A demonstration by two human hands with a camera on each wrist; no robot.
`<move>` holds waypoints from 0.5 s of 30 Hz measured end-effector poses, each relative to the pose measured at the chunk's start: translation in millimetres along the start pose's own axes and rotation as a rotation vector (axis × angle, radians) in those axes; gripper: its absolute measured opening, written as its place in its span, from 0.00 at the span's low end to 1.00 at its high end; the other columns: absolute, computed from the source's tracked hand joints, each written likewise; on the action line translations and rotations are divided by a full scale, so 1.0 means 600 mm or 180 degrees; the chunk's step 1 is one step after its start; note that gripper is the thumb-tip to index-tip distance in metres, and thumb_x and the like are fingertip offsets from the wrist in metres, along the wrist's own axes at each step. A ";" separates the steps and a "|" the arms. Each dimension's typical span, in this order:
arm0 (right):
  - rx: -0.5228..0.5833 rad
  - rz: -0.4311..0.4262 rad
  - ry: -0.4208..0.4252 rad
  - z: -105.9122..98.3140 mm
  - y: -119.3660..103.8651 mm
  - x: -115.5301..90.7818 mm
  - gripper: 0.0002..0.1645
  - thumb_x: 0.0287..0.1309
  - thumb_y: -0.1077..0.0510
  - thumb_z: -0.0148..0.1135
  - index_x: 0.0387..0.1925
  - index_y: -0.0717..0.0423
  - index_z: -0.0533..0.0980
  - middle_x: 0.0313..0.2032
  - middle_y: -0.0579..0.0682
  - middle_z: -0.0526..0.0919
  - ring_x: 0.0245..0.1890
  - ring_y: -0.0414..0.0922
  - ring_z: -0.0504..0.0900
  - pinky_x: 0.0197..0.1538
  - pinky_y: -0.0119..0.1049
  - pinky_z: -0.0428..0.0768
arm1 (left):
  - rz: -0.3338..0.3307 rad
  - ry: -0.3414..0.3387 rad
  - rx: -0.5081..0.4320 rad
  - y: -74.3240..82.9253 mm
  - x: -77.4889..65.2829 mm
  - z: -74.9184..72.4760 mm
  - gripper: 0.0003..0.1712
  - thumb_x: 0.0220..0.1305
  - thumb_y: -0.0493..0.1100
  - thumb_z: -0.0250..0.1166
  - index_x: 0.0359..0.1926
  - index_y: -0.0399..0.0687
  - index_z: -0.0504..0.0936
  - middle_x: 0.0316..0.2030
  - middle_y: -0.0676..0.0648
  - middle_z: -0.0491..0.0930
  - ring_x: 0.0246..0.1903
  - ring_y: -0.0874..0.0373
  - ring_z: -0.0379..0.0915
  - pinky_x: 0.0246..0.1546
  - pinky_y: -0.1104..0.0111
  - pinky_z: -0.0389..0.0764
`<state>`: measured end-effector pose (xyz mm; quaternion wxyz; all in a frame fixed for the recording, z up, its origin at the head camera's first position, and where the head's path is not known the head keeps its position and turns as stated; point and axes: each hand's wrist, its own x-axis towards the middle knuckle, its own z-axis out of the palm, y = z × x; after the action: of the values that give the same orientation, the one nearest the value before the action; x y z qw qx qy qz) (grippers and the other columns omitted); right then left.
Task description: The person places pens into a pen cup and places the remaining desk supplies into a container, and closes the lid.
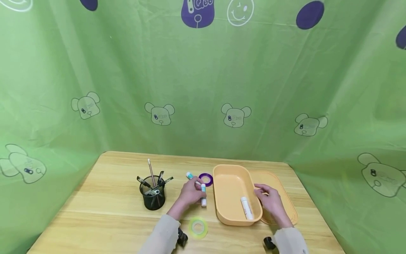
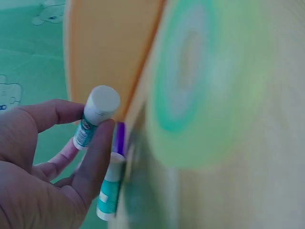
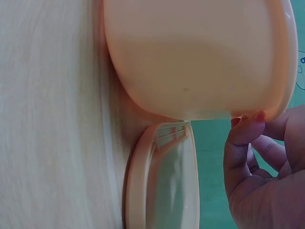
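My left hand (image 1: 191, 192) pinches a white-and-teal glue stick (image 1: 203, 201) between thumb and fingers, just left of the box. In the left wrist view the white cap of this glue stick (image 2: 102, 102) points towards the camera. A second glue stick (image 2: 108, 193) lies on the table beyond it, partly behind the left hand in the head view. The orange plastic box (image 1: 233, 222) stands uncovered, with a white stick (image 1: 246, 209) lying inside. At its right rim, my right hand (image 1: 271, 201) grips the wall with thumb and fingers.
An orange lid (image 1: 285, 197) lies right of the box, partly under the right hand. A purple tape roll (image 1: 210, 183) is near the box's left side; a yellow-green tape roll (image 1: 190, 229) lies nearer. The black mesh pen cup (image 1: 154, 203) holds pens and a pencil on the left.
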<state>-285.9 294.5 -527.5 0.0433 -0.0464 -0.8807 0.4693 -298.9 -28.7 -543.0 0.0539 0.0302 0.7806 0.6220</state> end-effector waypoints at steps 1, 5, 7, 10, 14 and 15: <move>0.0010 0.0002 0.0000 0.000 0.000 0.000 0.22 0.74 0.58 0.60 0.63 0.64 0.77 0.46 0.60 0.82 0.33 0.40 0.78 0.32 0.27 0.80 | 0.0028 -0.0015 -0.0107 0.004 0.001 -0.001 0.26 0.49 0.26 0.72 0.50 0.40 0.77 0.40 0.41 0.74 0.31 0.54 0.77 0.27 0.64 0.89; 0.0052 -0.0002 -0.0010 0.000 -0.001 0.000 0.22 0.74 0.58 0.60 0.63 0.64 0.77 0.46 0.60 0.82 0.33 0.42 0.80 0.32 0.28 0.81 | 0.0179 -0.0113 -0.0498 0.023 0.007 0.001 0.27 0.49 0.24 0.72 0.52 0.37 0.76 0.45 0.37 0.74 0.34 0.52 0.79 0.32 0.61 0.91; 0.0063 -0.0004 -0.0015 0.000 -0.001 0.000 0.22 0.74 0.58 0.60 0.63 0.64 0.77 0.46 0.60 0.82 0.34 0.42 0.81 0.32 0.28 0.81 | 0.0255 -0.0162 -0.0634 0.034 0.009 0.005 0.28 0.50 0.25 0.72 0.53 0.37 0.76 0.45 0.38 0.74 0.34 0.52 0.79 0.33 0.60 0.91; 0.0071 -0.0002 -0.0021 0.000 -0.001 0.000 0.22 0.74 0.58 0.60 0.63 0.64 0.77 0.46 0.60 0.82 0.33 0.42 0.81 0.31 0.29 0.81 | 0.0332 -0.0228 -0.0763 0.053 0.006 0.015 0.29 0.51 0.24 0.72 0.54 0.37 0.76 0.45 0.38 0.74 0.34 0.51 0.80 0.34 0.60 0.91; 0.0060 0.0008 -0.0013 0.000 0.000 -0.001 0.22 0.74 0.58 0.60 0.63 0.64 0.77 0.46 0.60 0.82 0.33 0.42 0.80 0.32 0.28 0.81 | 0.0332 -0.0346 -0.0805 0.074 0.001 0.038 0.29 0.54 0.25 0.72 0.56 0.39 0.75 0.47 0.39 0.73 0.34 0.52 0.81 0.35 0.61 0.91; 0.0056 0.0011 -0.0014 0.000 0.000 -0.001 0.22 0.74 0.58 0.60 0.63 0.64 0.77 0.46 0.60 0.82 0.34 0.42 0.80 0.32 0.28 0.81 | 0.0327 -0.0379 -0.0812 0.077 0.002 0.046 0.28 0.55 0.25 0.72 0.56 0.39 0.75 0.48 0.40 0.74 0.34 0.52 0.81 0.35 0.62 0.91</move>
<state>-285.2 294.5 -527.6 0.0410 -0.0465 -0.8765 0.4773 -297.4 8.5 -504.2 0.0716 0.0997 0.6881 0.7152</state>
